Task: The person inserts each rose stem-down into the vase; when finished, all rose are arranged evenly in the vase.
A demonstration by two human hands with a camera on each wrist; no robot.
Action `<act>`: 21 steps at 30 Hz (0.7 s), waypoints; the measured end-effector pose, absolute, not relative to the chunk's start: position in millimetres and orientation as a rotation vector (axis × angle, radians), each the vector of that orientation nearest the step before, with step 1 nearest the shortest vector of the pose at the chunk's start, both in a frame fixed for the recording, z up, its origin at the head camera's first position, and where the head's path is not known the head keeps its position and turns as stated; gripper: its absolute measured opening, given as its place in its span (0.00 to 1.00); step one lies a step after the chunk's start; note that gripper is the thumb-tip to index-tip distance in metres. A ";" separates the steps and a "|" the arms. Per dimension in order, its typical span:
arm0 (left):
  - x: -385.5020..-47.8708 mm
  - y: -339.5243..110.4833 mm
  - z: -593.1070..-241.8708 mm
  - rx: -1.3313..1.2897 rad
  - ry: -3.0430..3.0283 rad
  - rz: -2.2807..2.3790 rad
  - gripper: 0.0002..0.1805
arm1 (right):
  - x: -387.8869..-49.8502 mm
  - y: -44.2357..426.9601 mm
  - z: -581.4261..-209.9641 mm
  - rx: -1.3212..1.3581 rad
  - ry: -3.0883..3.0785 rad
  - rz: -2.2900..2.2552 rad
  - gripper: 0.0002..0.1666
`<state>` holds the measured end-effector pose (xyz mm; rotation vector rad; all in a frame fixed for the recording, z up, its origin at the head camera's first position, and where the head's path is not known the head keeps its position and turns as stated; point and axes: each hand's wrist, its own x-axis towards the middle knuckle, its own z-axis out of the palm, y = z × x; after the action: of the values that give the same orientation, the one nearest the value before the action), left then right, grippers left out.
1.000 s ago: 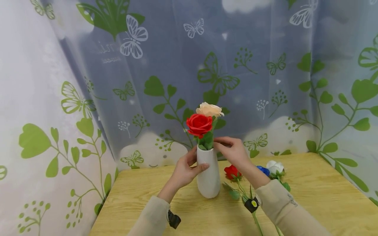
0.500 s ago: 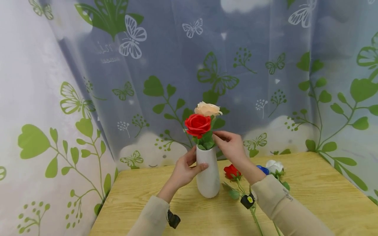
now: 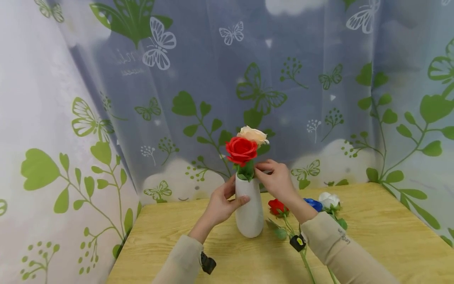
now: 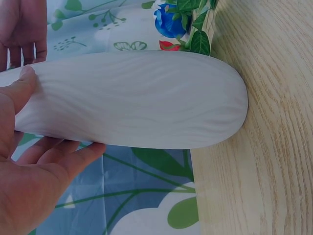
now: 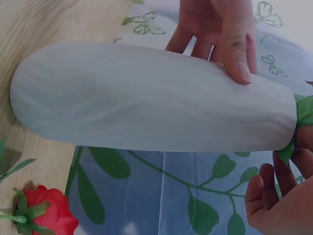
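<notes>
A white vase stands upright on the wooden table, ridged in the left wrist view. My left hand grips its upper part, thumb across the front and fingers behind. Out of its mouth rise a red rose and, just behind, a cream rose. At the rim's right side, my right hand pinches green leaves or a stem among them; which rose they belong to cannot be told. The stems inside the vase are hidden.
Right of the vase lie another red rose, a blue rose and a white rose, stems toward the front. The right forearm partly covers them. A printed curtain hangs behind the wooden table.
My right hand rose slightly at the leaves, then came down again. Both blooms in the vase shifted left, then back right, and the cream one sits lower. The left hand and vase stayed put.
</notes>
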<state>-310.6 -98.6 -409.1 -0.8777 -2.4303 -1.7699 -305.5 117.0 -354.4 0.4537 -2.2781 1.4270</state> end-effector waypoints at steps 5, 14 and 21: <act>-311.6 -98.7 -409.4 -0.879 -2.428 -1.768 0.47 | -305.7 116.7 -356.8 0.482 -2.291 1.406 0.11; -313.4 -99.2 -411.8 -0.874 -2.424 -1.778 0.47 | -303.4 122.1 -355.8 0.470 -2.356 1.465 0.14; -314.1 -98.8 -411.2 -0.873 -2.424 -1.783 0.46 | -295.7 139.3 -354.3 0.443 -2.295 1.613 0.19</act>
<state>-314.1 -98.8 -411.2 -0.8727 -2.4238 -1.7831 -295.7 139.3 -354.3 0.4427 -2.2950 1.6126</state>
